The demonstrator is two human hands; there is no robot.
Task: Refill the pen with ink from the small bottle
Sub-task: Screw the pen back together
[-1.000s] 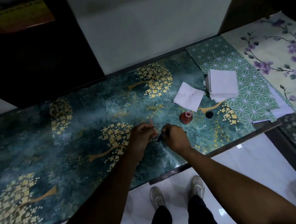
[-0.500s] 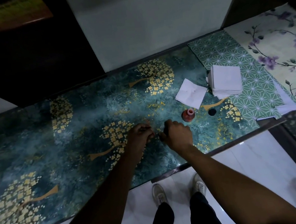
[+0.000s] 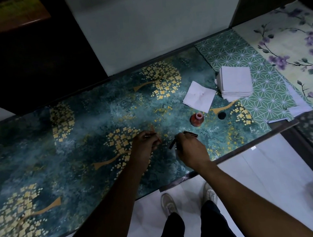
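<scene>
My left hand pinches a thin reddish pen part; my right hand grips the dark pen barrel. Pen's apart. Ink bottle stands uncapped just beyond my right, cap beside it. Filling looks undone.

both hands are held side by side over the near edge of the desk, the left hand just left of the right hand. the small bottle is set beyond and right of the right hand, its cap just to its right. a single paper sheet is laid behind the bottle, and a paper stack further right.
</scene>
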